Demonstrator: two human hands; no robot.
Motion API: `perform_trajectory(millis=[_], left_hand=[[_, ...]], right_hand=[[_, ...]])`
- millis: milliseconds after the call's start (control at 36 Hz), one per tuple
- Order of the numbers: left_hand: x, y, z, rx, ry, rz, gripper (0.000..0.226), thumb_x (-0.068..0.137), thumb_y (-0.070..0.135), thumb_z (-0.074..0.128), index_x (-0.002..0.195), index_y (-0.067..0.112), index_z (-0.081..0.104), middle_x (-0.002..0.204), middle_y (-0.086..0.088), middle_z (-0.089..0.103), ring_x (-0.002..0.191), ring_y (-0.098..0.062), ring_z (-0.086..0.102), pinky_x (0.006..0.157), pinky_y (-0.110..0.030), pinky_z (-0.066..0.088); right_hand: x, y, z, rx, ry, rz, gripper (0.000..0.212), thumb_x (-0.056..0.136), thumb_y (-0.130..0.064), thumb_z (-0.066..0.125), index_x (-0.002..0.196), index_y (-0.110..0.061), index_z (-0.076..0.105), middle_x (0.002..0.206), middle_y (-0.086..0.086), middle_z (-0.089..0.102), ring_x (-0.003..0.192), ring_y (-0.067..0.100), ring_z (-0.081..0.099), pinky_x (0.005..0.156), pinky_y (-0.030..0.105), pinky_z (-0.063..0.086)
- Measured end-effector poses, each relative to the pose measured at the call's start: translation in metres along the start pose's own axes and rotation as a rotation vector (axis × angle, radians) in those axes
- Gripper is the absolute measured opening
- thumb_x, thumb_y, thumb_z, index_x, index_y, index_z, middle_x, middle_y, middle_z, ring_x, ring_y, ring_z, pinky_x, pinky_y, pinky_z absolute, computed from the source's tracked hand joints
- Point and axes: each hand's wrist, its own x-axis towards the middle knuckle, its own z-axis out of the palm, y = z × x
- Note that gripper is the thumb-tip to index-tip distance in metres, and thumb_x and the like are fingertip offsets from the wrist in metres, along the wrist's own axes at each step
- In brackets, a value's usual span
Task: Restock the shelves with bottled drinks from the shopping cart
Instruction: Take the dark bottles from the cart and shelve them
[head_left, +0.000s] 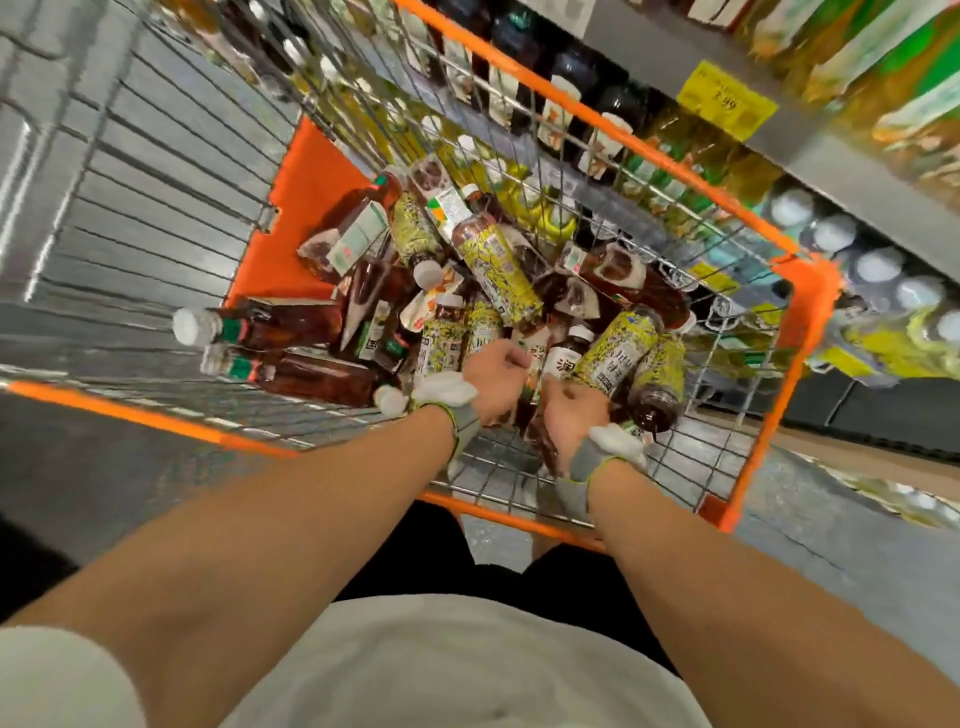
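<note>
The orange-framed wire shopping cart (748, 410) stands in front of me with several bottled drinks piled inside, some with yellow-green labels (498, 265), others brown tea (311, 376). Both my hands are down in the pile near the cart's close wall. My left hand (493, 376) has its fingers curled round a pale-labelled bottle (535, 364) lying between the hands. My right hand (574, 413) curls round a dark bottle with a white label (563, 358). Each wrist wears a grey band with a white part. The fingertips are partly hidden by the bottles.
Shelves (831, 150) run along the right, stocked with dark bottles, yellow-green bottles (685, 150) and white-capped bottles (878, 265). A yellow price tag (724, 101) hangs on the shelf edge. Grey floor (104, 467) lies left of the cart.
</note>
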Motion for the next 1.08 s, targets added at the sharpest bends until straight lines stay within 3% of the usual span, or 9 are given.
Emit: perform_trajectory(millis=[83, 222, 333, 500, 583, 722, 861, 1000, 1083], left_hand=[[0.006, -0.003, -0.016, -0.074, 0.077, -0.049, 0.024, 0.085, 0.002, 0.059, 0.094, 0.018, 0.074, 0.098, -0.004, 0.075, 0.096, -0.022, 0.069, 0.088, -0.031, 0.054], [0.013, -0.008, -0.061, -0.135, 0.223, -0.143, 0.028, 0.092, -0.002, 0.056, 0.094, 0.018, 0.077, 0.106, -0.008, 0.074, 0.102, -0.027, 0.068, 0.082, -0.037, 0.056], [0.015, -0.033, -0.113, -0.183, 0.322, -0.219, 0.026, 0.09, 0.002, 0.057, 0.096, 0.016, 0.078, 0.107, -0.011, 0.072, 0.104, -0.029, 0.068, 0.082, -0.034, 0.057], [0.015, -0.045, -0.184, -0.008, 0.425, -0.111, 0.024, 0.092, 0.009, 0.059, 0.107, 0.018, 0.076, 0.113, -0.003, 0.072, 0.109, -0.022, 0.065, 0.087, -0.026, 0.049], [0.013, -0.05, -0.224, 0.165, 0.481, -0.08, 0.025, 0.097, 0.023, 0.054, 0.112, 0.021, 0.074, 0.116, -0.006, 0.07, 0.112, -0.028, 0.064, 0.089, -0.032, 0.05], [0.009, -0.073, -0.28, 0.543, 0.396, 0.054, 0.027, 0.095, 0.02, 0.053, 0.115, 0.021, 0.07, 0.114, -0.012, 0.067, 0.109, -0.036, 0.063, 0.078, -0.034, 0.048], [0.01, -0.095, -0.307, 0.867, -0.056, 0.137, 0.026, 0.09, 0.028, 0.061, 0.111, 0.014, 0.064, 0.105, -0.008, 0.063, 0.102, -0.032, 0.063, 0.073, -0.028, 0.04], [0.017, -0.104, -0.307, 0.995, -0.08, 0.239, 0.051, 0.083, 0.018, 0.063, 0.129, 0.015, 0.041, 0.1, -0.011, 0.053, 0.09, -0.036, 0.06, 0.069, -0.038, 0.046], [0.021, -0.108, -0.304, 0.988, -0.019, 0.269, 0.055, 0.085, 0.011, 0.059, 0.135, 0.012, 0.037, 0.095, -0.008, 0.044, 0.082, -0.032, 0.054, 0.067, -0.036, 0.043]], right_hand=[[0.017, 0.005, 0.018, -0.012, -0.067, -0.053, 0.053, 0.07, -0.061, 0.052, 0.051, -0.012, 0.059, 0.054, 0.015, 0.059, 0.06, 0.039, 0.067, 0.059, 0.052, 0.055], [-0.02, -0.053, 0.031, -0.174, -0.153, -0.205, 0.05, 0.097, -0.034, 0.056, 0.052, -0.013, 0.047, 0.057, 0.012, 0.052, 0.06, 0.024, 0.042, 0.059, 0.042, 0.037], [-0.04, -0.082, 0.072, -0.238, -0.225, -0.272, 0.044, 0.098, -0.029, 0.057, 0.062, -0.004, 0.055, 0.054, 0.012, 0.049, 0.055, 0.027, 0.048, 0.048, 0.029, 0.036], [-0.066, -0.107, 0.118, -0.251, -0.335, -0.453, 0.05, 0.097, -0.038, 0.06, 0.056, -0.015, 0.045, 0.055, 0.001, 0.043, 0.05, 0.012, 0.033, 0.044, 0.026, 0.025], [-0.08, -0.119, 0.139, -0.178, -0.428, -0.497, 0.038, 0.096, -0.038, 0.064, 0.067, -0.013, 0.06, 0.063, 0.003, 0.056, 0.053, 0.009, 0.045, 0.048, 0.028, 0.025], [-0.095, -0.135, 0.171, -0.164, -0.471, -0.521, 0.023, 0.09, -0.043, 0.069, 0.081, -0.022, 0.067, 0.076, -0.002, 0.065, 0.072, 0.014, 0.058, 0.064, 0.027, 0.037], [-0.1, -0.142, 0.185, -0.341, -0.553, -0.576, 0.021, 0.085, -0.033, 0.076, 0.099, -0.017, 0.072, 0.09, 0.003, 0.069, 0.088, 0.021, 0.064, 0.071, 0.023, 0.04], [-0.097, -0.134, 0.196, -0.468, -0.669, -0.461, 0.042, 0.084, -0.026, 0.079, 0.12, -0.012, 0.063, 0.113, -0.001, 0.063, 0.103, 0.012, 0.059, 0.08, 0.015, 0.04], [-0.092, -0.128, 0.201, -0.479, -0.818, -0.37, 0.045, 0.097, -0.019, 0.063, 0.138, -0.005, 0.05, 0.117, 0.005, 0.058, 0.088, 0.011, 0.064, 0.071, 0.012, 0.04]])
